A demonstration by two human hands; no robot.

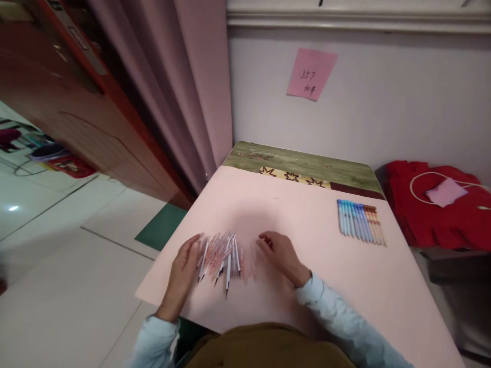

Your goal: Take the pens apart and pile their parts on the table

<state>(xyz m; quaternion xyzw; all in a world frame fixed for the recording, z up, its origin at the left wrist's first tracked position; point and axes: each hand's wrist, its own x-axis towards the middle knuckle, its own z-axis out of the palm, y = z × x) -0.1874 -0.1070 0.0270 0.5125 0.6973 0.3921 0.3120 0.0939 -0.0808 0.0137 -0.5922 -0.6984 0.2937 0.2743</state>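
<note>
Just right of our left hand (182, 276), flat and open on the table (307, 204), sits a blurry pen pile (222, 255), fingertips touching it. Right hand (282, 255) curls nearby; we cannot tell if it grips anything. Pen row (360, 222) lies further right.

Left hand (183, 271) rests against a loose pile of pens (221, 255); right hand (282, 255) lies beside it, seemingly empty.

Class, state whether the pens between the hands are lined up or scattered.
Scattered: the pens lie criss-crossed in a loose heap.

White wall (383, 112), mauve curtain (180, 87), tiled floor (65, 255)
</note>
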